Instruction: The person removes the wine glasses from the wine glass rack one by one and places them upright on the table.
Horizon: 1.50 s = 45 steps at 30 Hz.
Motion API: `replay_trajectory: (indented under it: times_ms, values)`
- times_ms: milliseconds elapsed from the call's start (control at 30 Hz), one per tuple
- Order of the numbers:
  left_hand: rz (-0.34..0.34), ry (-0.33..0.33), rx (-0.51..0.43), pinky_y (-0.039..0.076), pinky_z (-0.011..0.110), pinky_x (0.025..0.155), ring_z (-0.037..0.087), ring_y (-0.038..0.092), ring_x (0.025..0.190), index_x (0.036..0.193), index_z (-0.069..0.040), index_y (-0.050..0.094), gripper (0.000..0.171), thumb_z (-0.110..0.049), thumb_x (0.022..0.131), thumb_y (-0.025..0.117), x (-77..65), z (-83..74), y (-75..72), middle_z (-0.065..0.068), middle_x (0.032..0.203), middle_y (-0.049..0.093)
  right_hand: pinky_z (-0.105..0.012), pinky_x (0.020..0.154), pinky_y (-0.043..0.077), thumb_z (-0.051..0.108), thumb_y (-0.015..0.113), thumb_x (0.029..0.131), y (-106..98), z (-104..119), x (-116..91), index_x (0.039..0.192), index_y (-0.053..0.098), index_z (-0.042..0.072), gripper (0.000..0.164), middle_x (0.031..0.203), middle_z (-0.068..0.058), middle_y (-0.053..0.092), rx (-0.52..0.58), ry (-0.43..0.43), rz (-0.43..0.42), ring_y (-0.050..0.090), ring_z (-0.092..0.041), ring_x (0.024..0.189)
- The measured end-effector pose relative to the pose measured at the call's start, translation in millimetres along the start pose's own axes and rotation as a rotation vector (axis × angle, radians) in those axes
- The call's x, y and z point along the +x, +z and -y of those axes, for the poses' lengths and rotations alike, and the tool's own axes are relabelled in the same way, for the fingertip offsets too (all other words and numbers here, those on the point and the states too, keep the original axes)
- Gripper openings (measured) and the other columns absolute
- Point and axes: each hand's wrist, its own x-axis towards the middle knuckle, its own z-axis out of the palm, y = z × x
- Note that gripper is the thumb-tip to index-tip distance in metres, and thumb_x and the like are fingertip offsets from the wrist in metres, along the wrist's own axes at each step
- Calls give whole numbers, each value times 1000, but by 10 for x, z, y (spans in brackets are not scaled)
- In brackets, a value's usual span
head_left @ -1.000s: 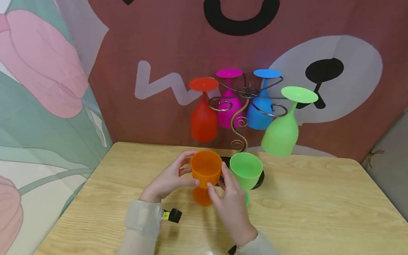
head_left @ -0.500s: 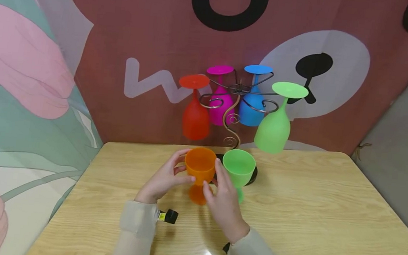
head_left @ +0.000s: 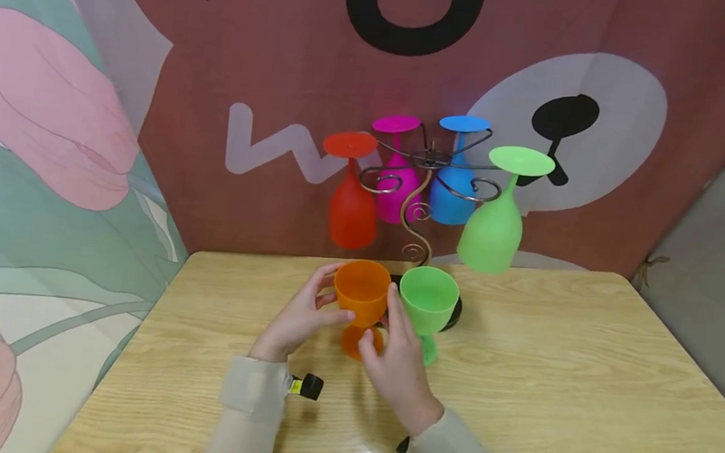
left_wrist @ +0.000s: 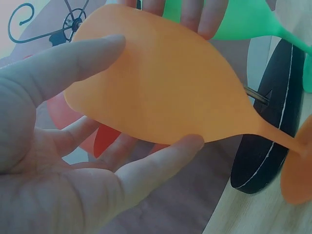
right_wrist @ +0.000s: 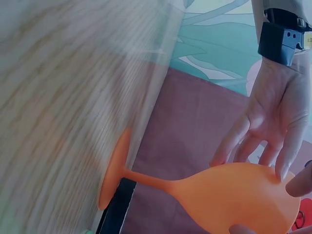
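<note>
Head view: left hand (head_left: 299, 314) and right hand (head_left: 398, 366) clasp an orange cup (head_left: 360, 308), upright between them; I see a green cup (head_left: 428, 306) just beside the right hand, which a sideways nudge could topple. Left wrist view: fingertips (left_wrist: 192, 142) on a smooth bowl (left_wrist: 161, 85); light pressure might let it slip. Right wrist view: thin stem (right_wrist: 152, 181); uneven pushing could tip it.

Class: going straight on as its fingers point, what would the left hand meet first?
Most likely the orange, plastic-looking stemmed goblet; the left hand is curved around its side, though depth leaves the exact contact unclear.
</note>
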Motion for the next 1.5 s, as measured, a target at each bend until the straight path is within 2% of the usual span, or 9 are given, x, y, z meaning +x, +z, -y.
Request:
replay_trajectory:
  times_ms: [200, 467, 700, 867, 1000, 1133, 1300, 1433, 1500]
  values:
    - [-25, 29, -3, 38, 58, 112, 40, 44, 135, 153, -21, 37, 76, -3, 89, 75, -35, 13, -42, 12, 153, 39, -38, 98, 50, -4, 62, 90, 42, 62, -3, 156, 22, -9, 77, 161, -26, 27, 46, 98, 50, 48, -36, 137]
    - [14, 15, -2, 44, 53, 108, 38, 45, 135, 152, -26, 37, 74, -7, 91, 75, -36, 19, -75, 10, 152, 39, -46, 95, 54, 9, 63, 92, -24, 99, 46, 156, 26, -8, 76, 157, -24, 35, 7, 340, 154, 61, -34, 123]
    - [14, 20, -23, 44, 53, 108, 38, 46, 135, 152, -26, 38, 73, -7, 92, 74, -22, 29, -48, 9, 153, 39, -44, 92, 56, 13, 61, 94, -108, 94, 90, 157, 20, -8, 78, 150, -26, 45, 59, 452, 245, 60, -37, 124]
    - [22, 2, -59, 46, 52, 107, 37, 46, 135, 152, -25, 38, 72, -10, 92, 74, -11, 49, -51, 10, 153, 38, -42, 90, 57, 14, 60, 95, -234, 171, 147, 153, 30, -11, 71, 144, -27, 51, 24, 448, 309, 60, -37, 125]
    - [45, -9, -128, 50, 50, 103, 34, 54, 130, 153, -23, 36, 67, -9, 96, 70, 7, 73, -67, 14, 151, 40, -41, 83, 60, 14, 62, 94, -412, 292, 215, 142, 51, -8, 53, 132, -23, 63, -15, 426, 342, 69, -33, 110]
    - [59, -14, -124, 50, 47, 103, 31, 57, 128, 153, -22, 36, 64, -15, 99, 68, 19, 69, -40, 14, 149, 43, -35, 76, 61, 12, 64, 95, -628, 350, 280, 123, 70, 1, 30, 116, -16, 73, -4, 389, 283, 73, -26, 97]
    - [56, -5, -91, 45, 51, 107, 32, 53, 132, 154, -21, 34, 64, -21, 100, 67, -17, 72, -62, 15, 151, 40, -25, 72, 58, 9, 66, 96, -806, 300, 465, 108, 75, 5, 16, 107, -9, 74, 8, 280, 189, 69, -21, 88]
    - [9, 10, -36, 46, 49, 107, 35, 50, 134, 155, -16, 32, 61, -22, 102, 63, -54, 23, -118, 16, 154, 38, -25, 59, 52, 10, 64, 97, -947, 287, 720, 104, 74, 7, 12, 101, -8, 73, -15, 213, 154, 63, -20, 79]
    - [-43, 24, 4, 46, 49, 107, 36, 51, 133, 154, -14, 34, 58, -23, 103, 61, -60, -39, -144, 18, 153, 39, -26, 59, 50, 11, 63, 98, -1007, 287, 869, 104, 73, 6, 13, 99, -10, 72, -35, 201, 161, 62, -21, 78]
